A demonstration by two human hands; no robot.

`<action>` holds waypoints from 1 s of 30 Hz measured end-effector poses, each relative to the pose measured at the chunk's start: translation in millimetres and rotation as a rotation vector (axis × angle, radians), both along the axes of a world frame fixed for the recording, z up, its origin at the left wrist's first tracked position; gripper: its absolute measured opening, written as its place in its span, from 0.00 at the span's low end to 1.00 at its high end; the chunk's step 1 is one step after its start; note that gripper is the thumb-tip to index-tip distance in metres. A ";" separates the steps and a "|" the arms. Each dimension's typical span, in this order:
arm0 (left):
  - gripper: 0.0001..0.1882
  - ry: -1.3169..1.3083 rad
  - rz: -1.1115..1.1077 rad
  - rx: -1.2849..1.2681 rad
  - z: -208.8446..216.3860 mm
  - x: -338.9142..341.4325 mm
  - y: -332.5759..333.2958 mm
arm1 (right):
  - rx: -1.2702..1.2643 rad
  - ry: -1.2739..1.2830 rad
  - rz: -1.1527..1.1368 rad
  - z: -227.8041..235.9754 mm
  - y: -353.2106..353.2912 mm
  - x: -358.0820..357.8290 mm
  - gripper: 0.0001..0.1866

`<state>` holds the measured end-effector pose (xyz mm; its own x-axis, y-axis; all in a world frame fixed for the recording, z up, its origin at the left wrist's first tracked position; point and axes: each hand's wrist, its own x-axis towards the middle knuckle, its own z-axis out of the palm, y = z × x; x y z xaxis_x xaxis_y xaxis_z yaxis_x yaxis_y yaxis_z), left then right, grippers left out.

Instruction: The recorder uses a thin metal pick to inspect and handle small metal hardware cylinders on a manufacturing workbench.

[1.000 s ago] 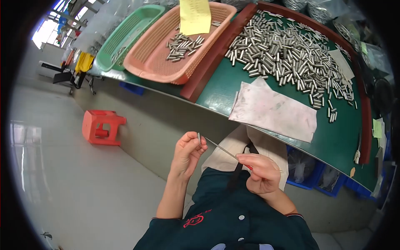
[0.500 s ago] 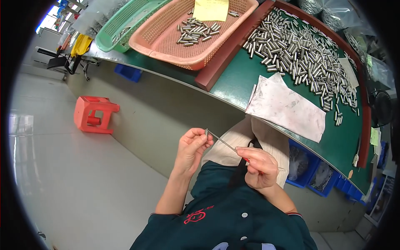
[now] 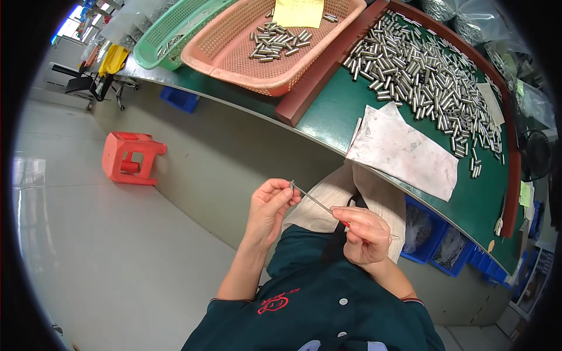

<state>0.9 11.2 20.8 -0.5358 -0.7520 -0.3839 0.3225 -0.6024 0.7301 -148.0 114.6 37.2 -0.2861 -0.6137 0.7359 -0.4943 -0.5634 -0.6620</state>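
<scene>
Above my lap, my left hand (image 3: 269,206) pinches a small metal cylinder (image 3: 292,184) between thumb and fingertips. My right hand (image 3: 367,233) is closed round a thin metal rod tool (image 3: 314,200) with a bit of red showing at the fingers. The rod's far tip meets the cylinder's upper end; whether it goes inside is too small to tell. A pile of similar metal cylinders (image 3: 421,76) lies on the green tabletop (image 3: 325,126), and several more rest in the pink basket (image 3: 234,55).
A stained white cloth (image 3: 404,152) overhangs the table's near edge. Dark red rails (image 3: 325,73) border the pile. A green basket (image 3: 153,51) stands beyond the pink one, which holds a yellow note (image 3: 298,13). Blue bins (image 3: 453,248) sit under the table; a red stool (image 3: 132,158) stands left.
Both hands keep their hold on the cylinder and the rod, almost in place. The view has shifted very slightly.
</scene>
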 end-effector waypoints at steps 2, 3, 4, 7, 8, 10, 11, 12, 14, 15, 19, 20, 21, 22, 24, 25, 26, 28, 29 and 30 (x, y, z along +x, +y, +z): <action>0.04 0.000 -0.001 0.004 0.1 -0.7 0.3 | -0.004 -0.007 -0.002 0.1 0.7 -0.4 0.08; 0.04 -0.002 -0.001 0.006 0.2 -1.0 0.3 | -0.010 -0.011 -0.009 -0.3 1.1 -0.7 0.08; 0.04 -0.003 -0.001 0.009 0.2 -1.2 0.4 | -0.015 -0.014 -0.017 -0.8 1.4 -0.9 0.08; 0.04 -0.006 0.001 -0.001 0.1 -2.2 0.2 | -0.025 -0.008 -0.035 -2.3 1.0 -1.6 0.08; 0.04 -0.006 0.000 -0.002 0.4 -2.4 0.5 | -0.026 -0.008 -0.036 -2.7 0.4 -1.7 0.08; 0.04 -0.033 -0.003 -0.034 1.2 -3.2 1.4 | -0.068 -0.014 -0.040 -3.2 -1.2 -1.6 0.09; 0.04 -0.033 -0.004 -0.034 1.4 -3.5 2.7 | -0.068 -0.014 -0.040 -2.9 -1.5 -1.7 0.09; 0.05 -0.083 0.013 -0.117 1.8 -3.7 4.5 | -0.053 0.020 -0.039 -2.3 -1.8 -1.7 0.09; 0.05 -0.133 0.028 -0.199 2.9 -3.3 4.9 | -0.038 0.055 -0.039 -2.9 -1.7 -1.1 0.10; 0.05 -0.129 0.036 -0.245 3.7 -2.2 3.6 | -0.048 0.044 -0.032 -4.9 -1.3 -0.2 0.10; 0.05 -0.127 0.024 -0.250 2.7 -1.3 3.0 | -0.067 0.047 -0.027 -6.5 -0.6 1.9 0.12; 0.05 -0.128 0.025 -0.251 1.8 -1.7 4.2 | -0.068 0.046 -0.026 -6.2 -0.7 1.9 0.12; 0.05 -0.125 0.037 -0.236 0.4 -2.3 6.0 | -0.071 0.056 -0.031 -5.9 -0.8 1.8 0.12; 0.05 -0.121 0.049 -0.222 -0.1 -2.9 7.2 | -0.073 0.066 -0.036 -5.4 -1.2 1.9 0.12; 0.06 -0.114 0.090 -0.216 1.5 -5.3 8.5 | -0.030 0.104 -0.032 -2.0 -1.3 1.2 0.13; 0.06 -0.106 0.131 -0.211 2.0 -5.7 8.6 | 0.012 0.142 -0.029 -0.8 -1.3 1.2 0.13; 0.06 -0.105 0.131 -0.211 1.8 -6.0 7.8 | 0.012 0.143 -0.029 -0.5 -2.0 1.9 0.13; 0.06 -0.167 0.215 -0.295 1.6 -6.0 6.2 | 0.016 0.107 -0.025 0.3 -3.4 4.6 0.10; 0.06 -0.168 0.217 -0.296 3.8 -6.3 6.8 | 0.016 0.106 -0.022 0.5 -2.6 5.4 0.10; 0.05 -0.198 0.242 -0.337 7.7 -8.3 8.5 | 0.007 0.136 0.018 1.3 -0.7 5.9 0.10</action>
<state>-7.3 19.8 28.4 -0.2701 -0.9471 -0.1734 0.2595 -0.2451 0.9341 -142.1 114.0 38.5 -0.1731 -0.6230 0.7629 -0.5692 -0.5688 -0.5936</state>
